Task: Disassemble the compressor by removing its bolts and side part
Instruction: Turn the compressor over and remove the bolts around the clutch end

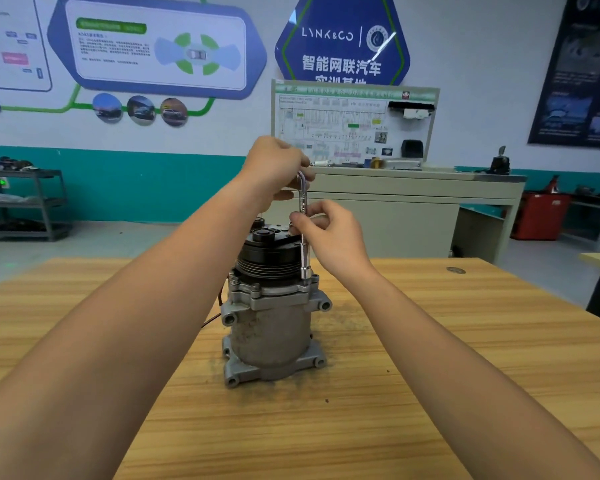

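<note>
A grey compressor (271,327) is standing upright mid-worktop (430,375), its long axis vertical and its black pulley (267,258) facing up. A chrome socket wrench (305,251) is standing vertically, its socket sitting on the upper flange's (278,294) right edge. The left hand (274,171) is gripping the wrench's bent top; the right hand (329,233) is pinching its shaft.

Pale wooden table (465,341) with streaky grain, grey compressor (271,327) standing upright on its end near the middle, dark grime (329,308) smudged around its base, small round disc (455,270) near the far right edge.
</note>
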